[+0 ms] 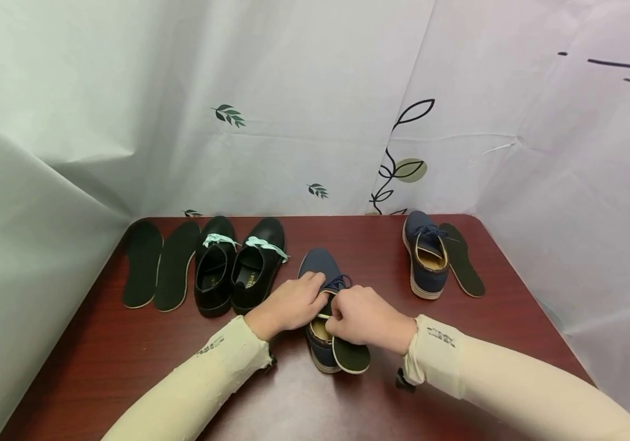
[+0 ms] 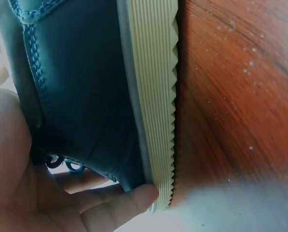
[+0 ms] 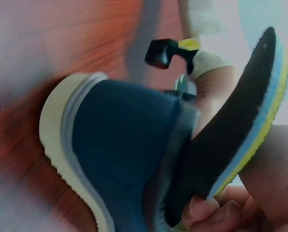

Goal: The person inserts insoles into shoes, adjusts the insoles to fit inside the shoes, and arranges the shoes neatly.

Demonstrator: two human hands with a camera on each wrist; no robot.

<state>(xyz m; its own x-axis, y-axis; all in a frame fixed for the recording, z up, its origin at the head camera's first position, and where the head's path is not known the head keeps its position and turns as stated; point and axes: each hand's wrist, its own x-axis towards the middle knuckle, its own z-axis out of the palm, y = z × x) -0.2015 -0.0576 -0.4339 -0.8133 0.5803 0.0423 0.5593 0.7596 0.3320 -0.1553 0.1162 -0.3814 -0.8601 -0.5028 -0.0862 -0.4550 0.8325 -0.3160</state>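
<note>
One navy shoe sits on the bench; we see the left hand gripping its front, the right hand pinching an insole, far end inside the shoe, near end jutting past that hand.

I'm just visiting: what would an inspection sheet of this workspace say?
Surface: reddish wood-grain table, pale specks in the left wrist view.
Job's things: navy shoe; insole at its opening, one end jutting out.
Clutter: black shoes and two flat insoles, left; second shoe and lone insole, right.
Hands: left hand grips the navy shoe; right hand pinches the insole.
Cables: nothing seen.
Surroundings: pale backdrop with leaf prints.
</note>
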